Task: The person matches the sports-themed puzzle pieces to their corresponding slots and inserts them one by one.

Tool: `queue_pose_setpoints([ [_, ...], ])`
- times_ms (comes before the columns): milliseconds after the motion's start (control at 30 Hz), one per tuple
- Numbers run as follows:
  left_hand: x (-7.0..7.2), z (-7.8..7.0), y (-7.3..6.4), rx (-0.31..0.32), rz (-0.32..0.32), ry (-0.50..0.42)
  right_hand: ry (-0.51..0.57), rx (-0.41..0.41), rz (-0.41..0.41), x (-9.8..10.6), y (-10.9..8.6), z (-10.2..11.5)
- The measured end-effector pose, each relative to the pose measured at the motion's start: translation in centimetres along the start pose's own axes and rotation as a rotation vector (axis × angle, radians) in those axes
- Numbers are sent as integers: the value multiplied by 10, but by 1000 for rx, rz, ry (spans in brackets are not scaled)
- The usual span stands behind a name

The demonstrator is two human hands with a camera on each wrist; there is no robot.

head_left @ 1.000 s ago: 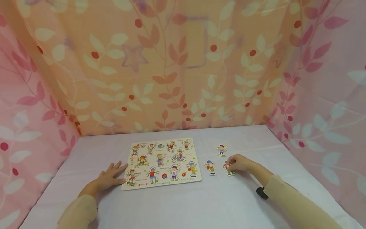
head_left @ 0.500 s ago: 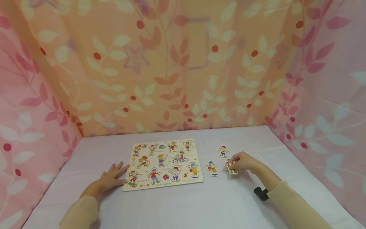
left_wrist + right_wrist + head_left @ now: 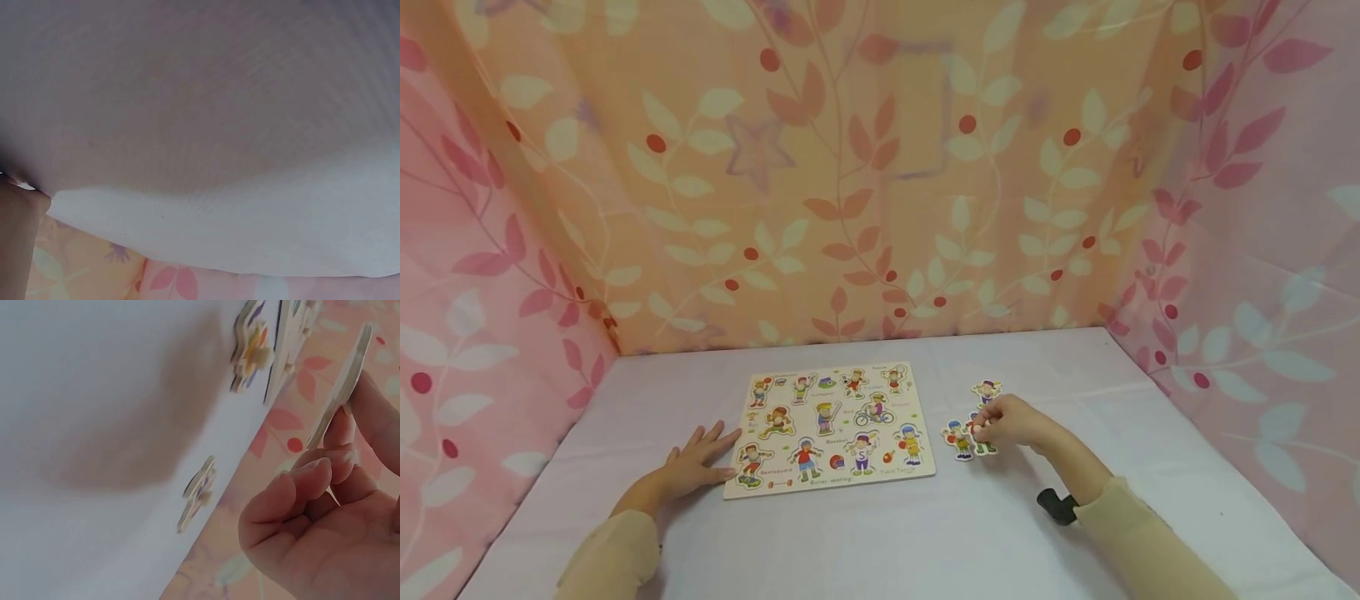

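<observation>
A wooden knob puzzle board (image 3: 919, 475) with sports figures lies flat on the table. My left hand (image 3: 692, 462) is at its left edge, fingers straight and spread; only a bit of that hand (image 3: 22, 231) shows in the left wrist view. To the board's right, my right hand (image 3: 1018, 421) pinches a puzzle piece (image 3: 985, 447) of a child in red with green boots. In the right wrist view this piece (image 3: 340, 387) is seen edge-on between thumb and fingers, raised off the table. It overlaps the blue-capped piece (image 3: 958, 442) in the head view.
Behind the right hand lies a purple-capped puzzle piece (image 3: 988, 390), partly covered by the hand. A black object (image 3: 1057, 506) sits at the right cuff. Leaf-patterned cloth (image 3: 850, 167) hangs behind the white-covered table (image 3: 820, 550) and along both sides.
My right hand has lifted the red-shirted puzzle piece and carried it left, toward the blue-capped piece. The left hand has stayed at the board's edge.
</observation>
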State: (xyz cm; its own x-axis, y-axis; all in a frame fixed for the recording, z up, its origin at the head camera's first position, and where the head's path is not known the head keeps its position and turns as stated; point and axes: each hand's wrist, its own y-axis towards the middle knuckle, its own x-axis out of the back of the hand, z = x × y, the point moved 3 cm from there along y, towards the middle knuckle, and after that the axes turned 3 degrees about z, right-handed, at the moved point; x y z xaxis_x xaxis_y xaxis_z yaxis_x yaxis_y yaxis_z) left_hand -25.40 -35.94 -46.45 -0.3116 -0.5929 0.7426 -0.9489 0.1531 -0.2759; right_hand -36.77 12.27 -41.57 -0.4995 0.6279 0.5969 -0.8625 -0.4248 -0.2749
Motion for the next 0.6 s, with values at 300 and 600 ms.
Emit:
queue_pose_setpoints([
  [300, 1, -3, -2, -1, -1, -3, 30, 87, 19, -16, 9, 18],
  [600, 2, -5, -2, -1, 2, 0, 6, 28, -4, -29, 12, 30],
])
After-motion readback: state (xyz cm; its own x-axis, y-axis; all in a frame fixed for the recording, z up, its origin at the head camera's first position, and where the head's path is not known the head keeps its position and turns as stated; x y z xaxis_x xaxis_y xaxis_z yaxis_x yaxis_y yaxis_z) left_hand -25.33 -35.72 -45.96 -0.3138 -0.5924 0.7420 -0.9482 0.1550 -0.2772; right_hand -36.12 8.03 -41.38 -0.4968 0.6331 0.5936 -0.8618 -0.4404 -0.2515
